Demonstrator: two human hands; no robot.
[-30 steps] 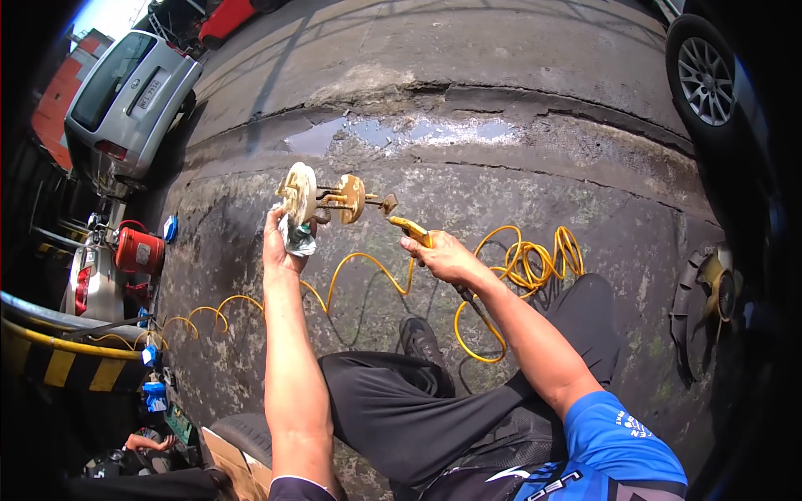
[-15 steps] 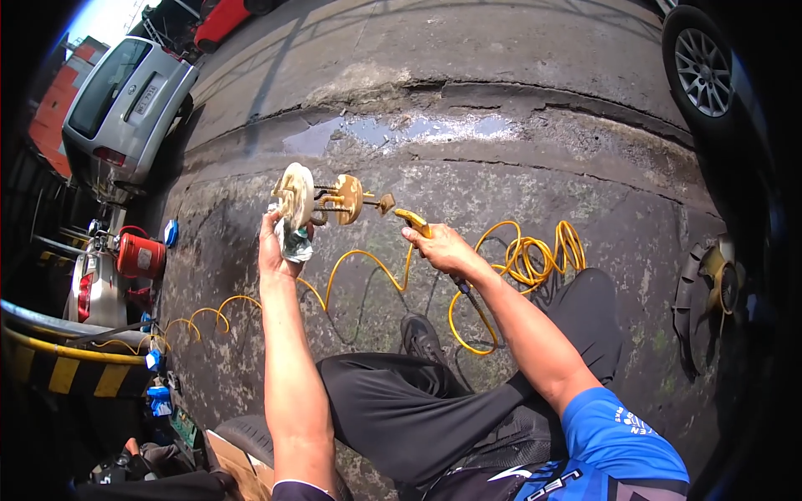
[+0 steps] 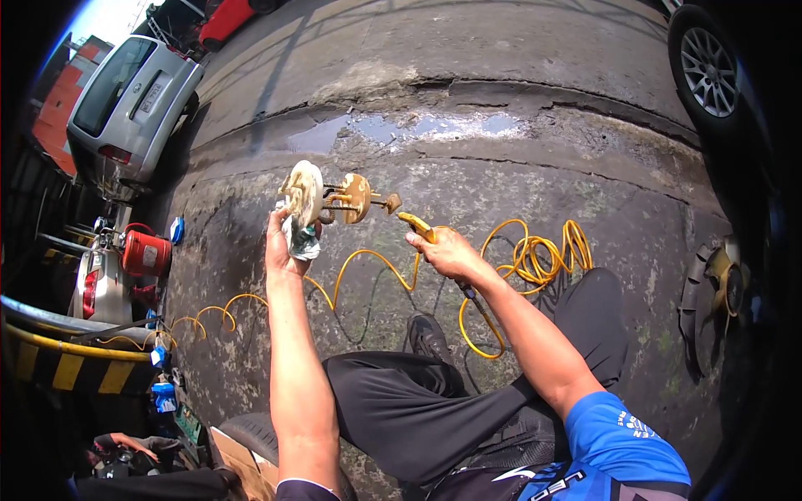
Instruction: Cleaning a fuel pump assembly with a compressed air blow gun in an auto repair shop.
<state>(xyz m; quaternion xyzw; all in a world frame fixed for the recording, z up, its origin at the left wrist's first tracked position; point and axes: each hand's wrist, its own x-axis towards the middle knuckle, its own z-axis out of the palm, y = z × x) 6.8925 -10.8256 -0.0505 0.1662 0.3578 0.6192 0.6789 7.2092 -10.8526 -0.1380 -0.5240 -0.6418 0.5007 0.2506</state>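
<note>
My left hand is closed around a crumpled pale rag and the round off-white end of a fuel pump module. This module lies sideways in the air, with dark rods leading to a tan, dirt-stained disc and a small brown tip at its right end. In my right hand is a yellow air blow gun, its nozzle pointing left at the small brown tip, a short gap apart. A yellow air hose hangs from the gun's lower end.
Loops of the hose lie on the stained concrete to the right, beyond my knee. A black fan rests at far right, below a car wheel. At left are a red bucket-like container, a striped barrier and a silver van.
Both hands, the fuel pump module and the blow gun keep nearly the same places. The whole view has shifted slightly. At lower left, another person's arm now shows more.
</note>
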